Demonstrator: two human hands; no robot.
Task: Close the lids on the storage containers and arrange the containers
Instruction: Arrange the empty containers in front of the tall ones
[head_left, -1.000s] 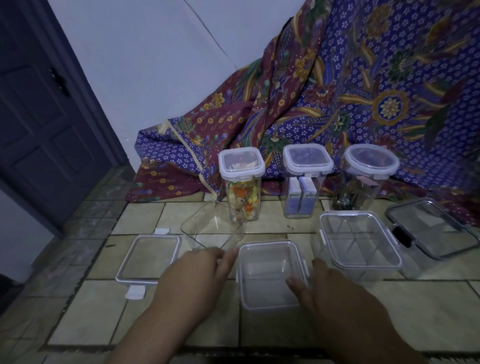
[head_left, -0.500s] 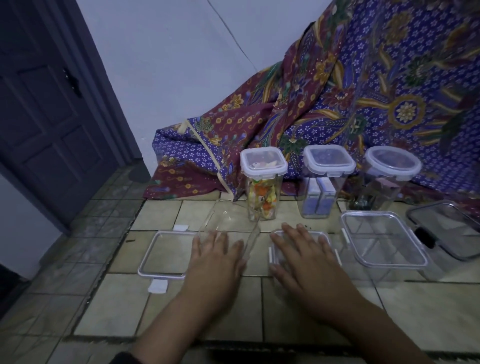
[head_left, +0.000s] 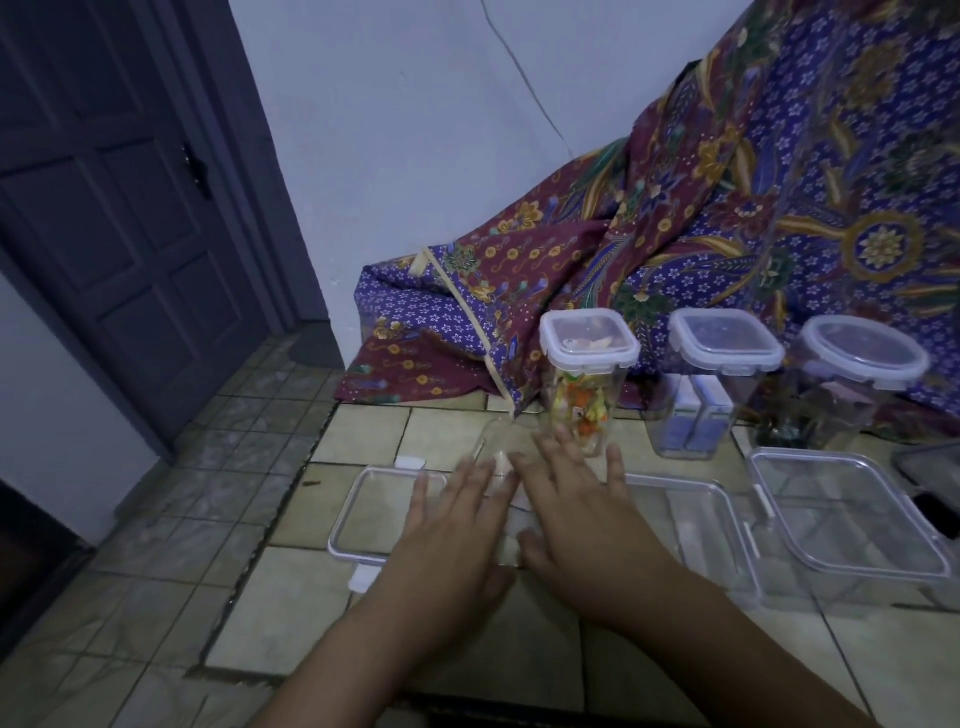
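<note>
My left hand (head_left: 452, 530) lies flat with fingers spread over the right end of a loose clear lid (head_left: 374, 514) on the tiled floor. My right hand (head_left: 582, 514) is flat beside it, fingers apart, at the left edge of a low clear container (head_left: 685, 525) with its lid on. Just past my fingertips a tilted, empty clear container (head_left: 491, 441) shows faintly. A bigger lidded clear container (head_left: 841, 519) sits to the right. Three tall lidded jars stand behind: one with colourful contents (head_left: 587, 379), a square one (head_left: 722, 379), a round one (head_left: 857, 384).
A patterned purple and maroon cloth (head_left: 675, 249) drapes down the wall behind the jars. A dark door (head_left: 130, 218) stands at the left. A dark lid (head_left: 930, 467) lies at the far right edge. Bare tiles (head_left: 291, 613) lie in front of the loose lid.
Both hands let go of the low container's sides, flattened out and slid left; they now rest side by side nearer the loose lid. The view has also swung left.
</note>
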